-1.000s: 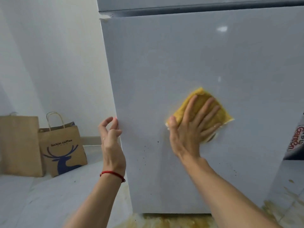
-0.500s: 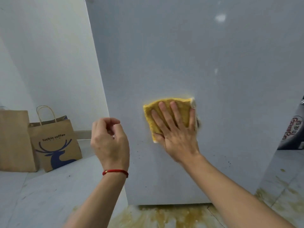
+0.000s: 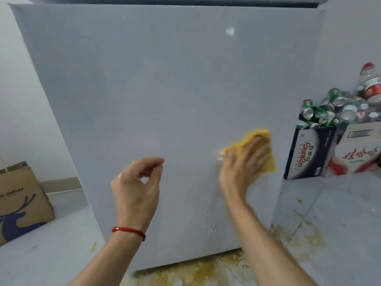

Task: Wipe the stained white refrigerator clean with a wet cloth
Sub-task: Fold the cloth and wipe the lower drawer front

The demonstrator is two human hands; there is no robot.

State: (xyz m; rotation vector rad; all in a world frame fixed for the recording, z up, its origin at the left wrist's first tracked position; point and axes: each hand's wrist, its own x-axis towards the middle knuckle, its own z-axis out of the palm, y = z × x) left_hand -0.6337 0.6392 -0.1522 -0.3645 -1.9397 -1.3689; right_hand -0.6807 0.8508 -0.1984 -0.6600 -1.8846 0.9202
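Observation:
The white refrigerator [image 3: 165, 89] fills the middle of the view, its lower door facing me. Small dark specks dot the door near its bottom right. My right hand [image 3: 243, 164] presses a yellow cloth [image 3: 269, 164] flat against the door near its right edge, and the hand is blurred by motion. My left hand [image 3: 138, 182] hovers in front of the door, left of the cloth, fingers loosely curled and holding nothing. A red cord circles that wrist.
A brown paper bag [image 3: 18, 201] with a blue deer stands on the floor at the left. A carton full of cans [image 3: 309, 147] and a second box [image 3: 358, 149] sit at the right, with a plastic bottle [image 3: 369, 83]. Yellow-brown stains [image 3: 185, 271] cover the floor tiles under the fridge.
My right hand swept the cloth left and then right, to near the door's right edge. The view shifted right, bringing the can boxes in. My left hand stayed curled and empty.

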